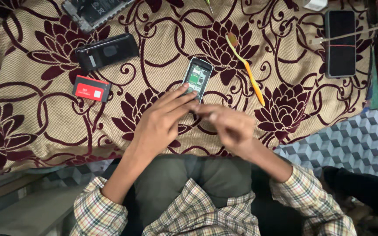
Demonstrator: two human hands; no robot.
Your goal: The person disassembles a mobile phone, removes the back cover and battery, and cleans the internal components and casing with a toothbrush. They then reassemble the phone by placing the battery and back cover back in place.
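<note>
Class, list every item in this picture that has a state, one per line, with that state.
Small phone: back cover off, circuit board exposed, lying flat.
Black back cover: detached, lying apart.
Red battery: out of the phone.
Large phone: screen dark.
Left hand: fingers touching the small phone.
Right hand: blurred, grip unclear.

- cloth (31,109): beige with maroon flowers and scrolls
- battery (92,88): red
- toothbrush (246,70): orange, head perhaps yellow-green
- sleeve (95,209): cream-green plaid
- floor (364,140): grey cube pattern

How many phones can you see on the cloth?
3, maybe more: an opened phone at the left hand, a black smartphone at top right, and a stripped phone cut off at the top edge.
</note>
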